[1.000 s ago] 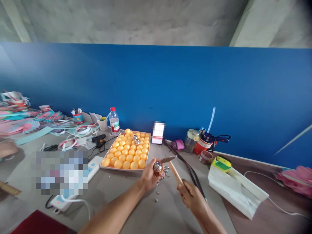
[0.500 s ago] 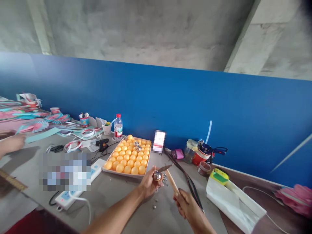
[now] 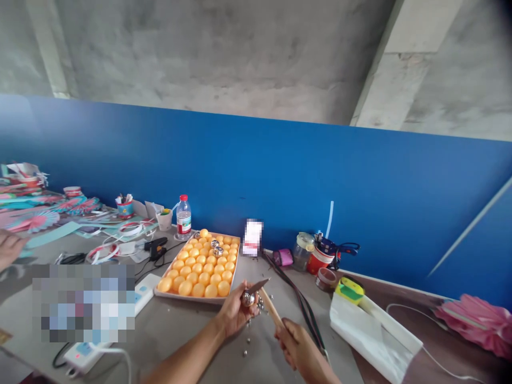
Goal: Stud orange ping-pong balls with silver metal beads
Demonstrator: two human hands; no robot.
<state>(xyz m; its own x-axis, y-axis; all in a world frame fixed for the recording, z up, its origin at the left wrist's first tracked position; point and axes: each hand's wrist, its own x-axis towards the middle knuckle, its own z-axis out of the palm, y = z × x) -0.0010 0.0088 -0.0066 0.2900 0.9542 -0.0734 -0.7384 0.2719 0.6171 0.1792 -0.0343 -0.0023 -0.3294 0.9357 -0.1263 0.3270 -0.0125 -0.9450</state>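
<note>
In my left hand [image 3: 234, 312] I hold a shiny silver-covered ball [image 3: 248, 298] between curled fingers. My right hand [image 3: 294, 341] is wrapped around the wooden handle of a small hammer [image 3: 272, 308]. The hammer's dark, tapered metal head lies right over the top of the ball; whether they touch, I cannot tell. Small silver studs [image 3: 261, 304] are scattered on the table beside and below my left hand. Behind that hand stands a shallow box [image 3: 192, 296] filled with rows of orange balls [image 3: 198, 289], with a few silver balls [image 3: 217, 251] lying on top.
At left are a power strip [image 3: 82, 354], a glue gun [image 3: 155, 248], a bottle [image 3: 184, 218] and another person's hand [image 3: 10, 248]. To the right lie a black strap [image 3: 300, 296], a glass jar [image 3: 303, 253] and a white box [image 3: 372, 330]. A blue partition [image 3: 240, 160] borders the table.
The view has shifted, so the scene sits farther left. The hammer head has come down closer onto the silver ball. Both hands keep their holds. The other person's hand has moved.
</note>
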